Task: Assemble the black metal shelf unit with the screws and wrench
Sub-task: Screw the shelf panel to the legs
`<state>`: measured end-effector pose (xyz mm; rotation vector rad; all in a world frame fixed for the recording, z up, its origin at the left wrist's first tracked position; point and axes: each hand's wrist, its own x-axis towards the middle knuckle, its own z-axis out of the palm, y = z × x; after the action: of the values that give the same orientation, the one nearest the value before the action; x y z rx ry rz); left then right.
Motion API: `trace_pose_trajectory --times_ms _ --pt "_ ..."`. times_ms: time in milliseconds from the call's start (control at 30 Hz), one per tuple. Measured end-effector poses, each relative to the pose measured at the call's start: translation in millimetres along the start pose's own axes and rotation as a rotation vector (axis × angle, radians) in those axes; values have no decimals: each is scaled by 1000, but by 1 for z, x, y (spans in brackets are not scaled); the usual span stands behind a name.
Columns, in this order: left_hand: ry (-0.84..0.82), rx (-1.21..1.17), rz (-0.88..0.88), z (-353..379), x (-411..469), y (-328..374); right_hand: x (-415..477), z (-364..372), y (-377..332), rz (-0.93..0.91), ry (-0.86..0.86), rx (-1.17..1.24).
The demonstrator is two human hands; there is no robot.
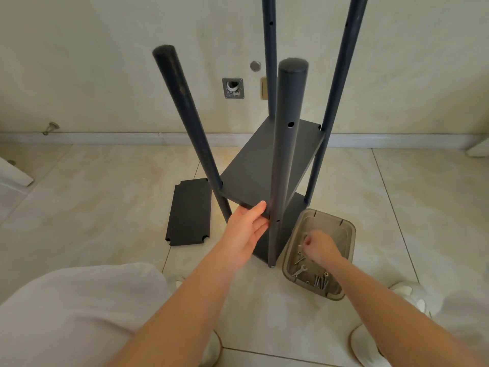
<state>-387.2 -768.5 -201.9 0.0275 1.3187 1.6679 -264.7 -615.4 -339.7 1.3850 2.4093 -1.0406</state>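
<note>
A loose panel (189, 211) lies left of the shelf unit (264, 168); tray (349, 250) (screws (320, 282), wrench (299, 271) inside) sits right.

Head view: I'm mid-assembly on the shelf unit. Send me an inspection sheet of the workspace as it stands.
Surface: pale tiled floor.
Job's things: shelf unit standing on four posts, with a mounted shelf and a lower shelf; loose panel flat on the floor to its left; wrench and screws in the tray.
Clutter: nothing seen.
Hands: left hand grips the mounted shelf's near edge; right hand is in the tray with fingers curled, hold unclear.
Cables: something white in the wall box, perhaps a cable.
Surroundings: wall, baseboard, door stop, the person's pale shoes.
</note>
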Motion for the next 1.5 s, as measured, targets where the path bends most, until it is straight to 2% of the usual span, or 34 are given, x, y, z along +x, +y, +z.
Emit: trace_pose_trajectory --times_ms 200,300,567,1500 --pt "28 38 -8 0 3 -2 -70 -30 -49 61 328 724" --pt "35 33 -16 2 1 -2 -111 -34 -69 -4 402 865" --pt "55 57 -7 4 4 -3 -150 -37 -82 -106 389 791" --pt "69 93 24 -3 7 -8 -135 -32 -90 -167 393 793"
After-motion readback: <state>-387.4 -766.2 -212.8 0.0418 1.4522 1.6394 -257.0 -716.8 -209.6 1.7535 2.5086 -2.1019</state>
